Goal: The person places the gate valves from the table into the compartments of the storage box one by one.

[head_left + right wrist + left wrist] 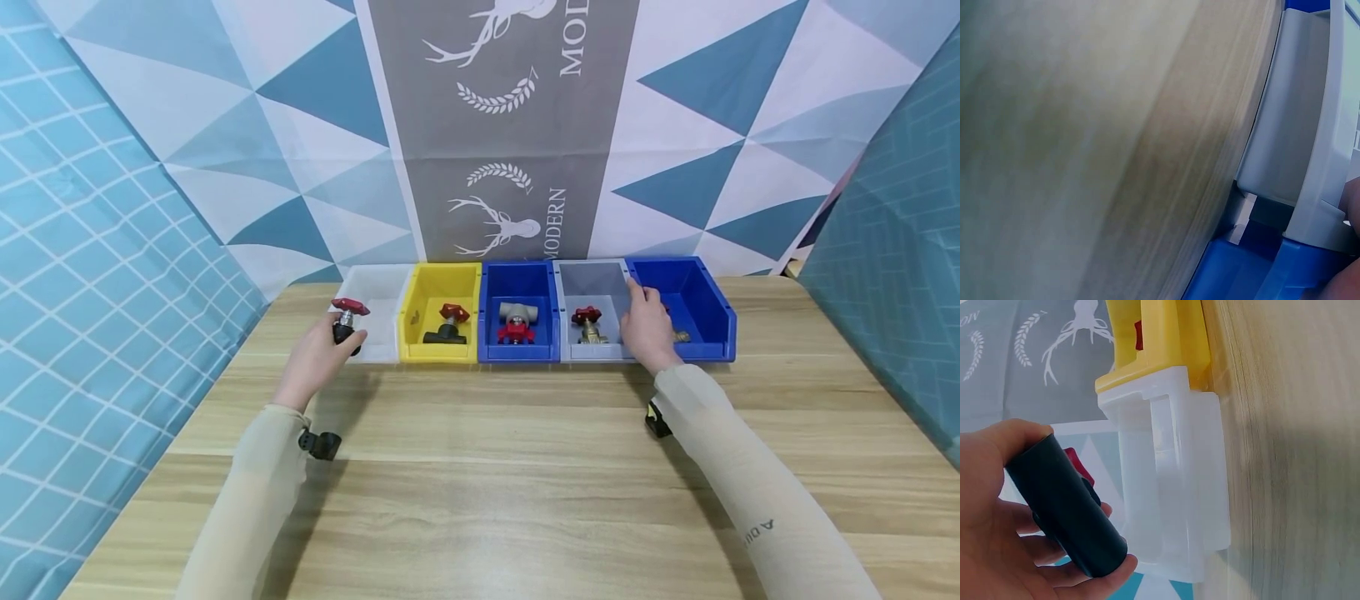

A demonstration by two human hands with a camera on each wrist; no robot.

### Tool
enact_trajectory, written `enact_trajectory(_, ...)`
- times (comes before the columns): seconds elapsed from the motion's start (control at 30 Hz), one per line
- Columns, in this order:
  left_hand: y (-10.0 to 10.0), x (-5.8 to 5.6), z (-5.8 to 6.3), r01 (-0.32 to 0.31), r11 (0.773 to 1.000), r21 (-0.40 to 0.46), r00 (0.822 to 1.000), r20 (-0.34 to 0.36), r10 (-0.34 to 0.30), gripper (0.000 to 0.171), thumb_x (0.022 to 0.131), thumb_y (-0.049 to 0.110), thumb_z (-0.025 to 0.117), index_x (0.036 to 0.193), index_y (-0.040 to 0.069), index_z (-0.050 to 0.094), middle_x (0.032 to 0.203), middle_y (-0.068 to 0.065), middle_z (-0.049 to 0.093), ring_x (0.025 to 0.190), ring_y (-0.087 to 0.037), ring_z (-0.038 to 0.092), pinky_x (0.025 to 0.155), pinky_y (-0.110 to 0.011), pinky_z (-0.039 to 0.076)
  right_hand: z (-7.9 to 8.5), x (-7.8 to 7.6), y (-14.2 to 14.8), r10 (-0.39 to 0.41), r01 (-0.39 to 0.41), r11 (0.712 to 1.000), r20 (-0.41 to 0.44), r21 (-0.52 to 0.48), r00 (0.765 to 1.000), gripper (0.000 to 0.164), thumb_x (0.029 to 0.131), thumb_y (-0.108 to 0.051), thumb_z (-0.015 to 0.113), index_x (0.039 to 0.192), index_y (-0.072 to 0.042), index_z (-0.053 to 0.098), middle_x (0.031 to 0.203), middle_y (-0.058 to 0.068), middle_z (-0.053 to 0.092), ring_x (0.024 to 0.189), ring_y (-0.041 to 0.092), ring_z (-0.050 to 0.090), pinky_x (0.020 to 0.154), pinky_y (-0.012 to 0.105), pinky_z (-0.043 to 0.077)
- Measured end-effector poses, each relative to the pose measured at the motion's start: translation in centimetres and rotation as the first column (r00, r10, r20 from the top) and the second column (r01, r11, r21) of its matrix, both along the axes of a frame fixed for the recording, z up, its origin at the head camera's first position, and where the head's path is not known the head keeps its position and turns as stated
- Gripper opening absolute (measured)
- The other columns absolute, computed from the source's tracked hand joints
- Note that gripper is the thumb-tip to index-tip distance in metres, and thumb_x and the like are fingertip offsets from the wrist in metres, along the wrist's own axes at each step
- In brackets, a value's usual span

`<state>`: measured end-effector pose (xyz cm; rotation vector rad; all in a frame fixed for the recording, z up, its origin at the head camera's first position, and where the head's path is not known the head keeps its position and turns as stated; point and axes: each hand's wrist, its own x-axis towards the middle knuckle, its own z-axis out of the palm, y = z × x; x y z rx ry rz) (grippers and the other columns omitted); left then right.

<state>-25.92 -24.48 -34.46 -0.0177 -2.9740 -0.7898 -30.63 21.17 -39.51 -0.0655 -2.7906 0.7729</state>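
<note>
At the far left, my left hand (318, 354) grips a valve (347, 321) by its dark body, above the front of the white bin (385, 340). Its red handwheel points up, and the left wrist view shows the black tubular body (1066, 506) between thumb and fingers. My right hand (648, 329) lies over the wall between the grey bin (611, 287) and the right blue bin (712, 321). In the right wrist view only bits of its fingers (1352, 200) show at that rim; their grip is hidden. Partly behind that hand sits a brass piece (681, 337) in the blue bin.
A black-bodied valve (447, 325) with a red wheel lies in the yellow bin (438, 354). The middle blue bin (517, 279) has a grey valve (517, 321) with a red handle. Inside the grey bin is a brass valve (588, 325). Patterned cloth (502, 125) hangs behind the wooden table (480, 475).
</note>
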Motion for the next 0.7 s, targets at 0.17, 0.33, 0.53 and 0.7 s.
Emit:
enact_trajectory(0.17,0.3,-0.7,0.1,-0.012,1.0,0.005,1.0,0.017,0.012,0.065,0.092,0.043,0.042,0.136,-0.003,0.032,0.119,-0.026,0.051,0.094,-0.033,0.05,0.075,-0.046,0.042,0.0,0.0,-0.1,-0.001,0.001,1.0,-0.012,0.0,1.0,0.057,0.09,-0.002,0.045,0.143,-0.004,0.024,0.133,0.032,0.032,0.101,0.046,0.048,0.083,0.057,0.042)
enact_trajectory(0.33,0.4,-1.6,0.2,-0.01,1.0,0.024,0.999,0.032,0.009,0.069,0.092,0.047,0.041,0.138,-0.002,0.029,0.127,-0.027,0.046,0.105,-0.037,0.049,0.084,-0.051,0.04,-0.1,-0.1,0.0,-0.009,0.009,1.0,-0.003,0.002,1.0,0.057,0.09,-0.003,0.045,0.143,-0.004,0.024,0.133,0.031,0.031,0.102,0.047,0.048,0.084,0.057,0.041)
enact_trajectory(0.53,0.5,-2.7,0.0,-0.014,0.999,0.033,0.999,0.033,0.013,0.07,0.091,0.042,0.047,0.138,-0.006,0.027,0.132,-0.029,0.041,0.116,-0.041,0.043,0.094,-0.054,0.036,-0.1,-0.1,0.0,-0.011,0.011,1.0,0.004,0.01,1.0,0.058,0.09,-0.003,0.045,0.144,-0.005,0.024,0.133,0.031,0.031,0.101,0.047,0.048,0.082,0.057,0.042)
enact_trajectory(0.7,0.8,-3.6,-0.2,-0.023,0.999,0.022,0.999,0.03,0.023,0.071,0.09,0.04,0.051,0.138,-0.007,0.028,0.132,-0.03,0.041,0.118,-0.041,0.043,0.095,-0.053,0.036,0.0,-0.1,0.0,-0.01,0.01,1.0,0.005,0.004,1.0,0.058,0.09,-0.003,0.046,0.144,-0.006,0.023,0.133,0.031,0.031,0.101,0.046,0.048,0.082,0.057,0.042)
